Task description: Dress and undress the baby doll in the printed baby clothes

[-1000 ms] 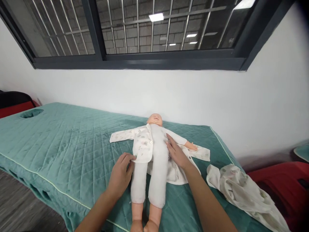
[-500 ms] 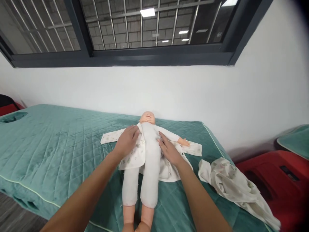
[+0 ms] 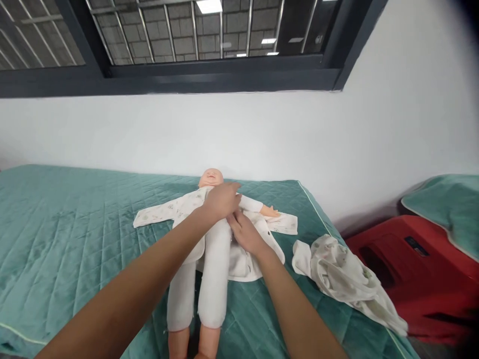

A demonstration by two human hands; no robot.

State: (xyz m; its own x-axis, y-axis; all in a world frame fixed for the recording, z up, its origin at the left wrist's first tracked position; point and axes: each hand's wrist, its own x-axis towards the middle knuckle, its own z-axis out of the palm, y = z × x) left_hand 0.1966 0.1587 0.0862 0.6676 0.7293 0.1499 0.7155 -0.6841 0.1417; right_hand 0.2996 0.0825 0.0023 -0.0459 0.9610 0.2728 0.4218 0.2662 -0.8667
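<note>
A baby doll (image 3: pixel 217 249) with a white cloth body lies face up on the bed, its head toward the wall. One arm is inside a printed baby shirt (image 3: pixel 185 205); the other arm is bare of it, lying over the shirt's spread half. Across the doll's chest reaches my left hand (image 3: pixel 223 199), its fingers bent around the doll near the uncovered upper arm. My right hand (image 3: pixel 245 232) lies just below, against the doll's side, fingers stretched and close to my left hand. What lies under my fingertips is partly hidden.
A crumpled white printed garment (image 3: pixel 348 271) lies at the right edge of the green quilted bed cover (image 3: pixel 93 239). Beyond that edge stands a red plastic piece (image 3: pixel 415 259) with green cloth (image 3: pixel 445 207) over it. A white wall (image 3: pixel 149 134) and a barred window are behind.
My left hand has moved right from the shirt's front panel to the doll's opposite shoulder area. My right hand stays by the doll's side. The view has shifted right.
</note>
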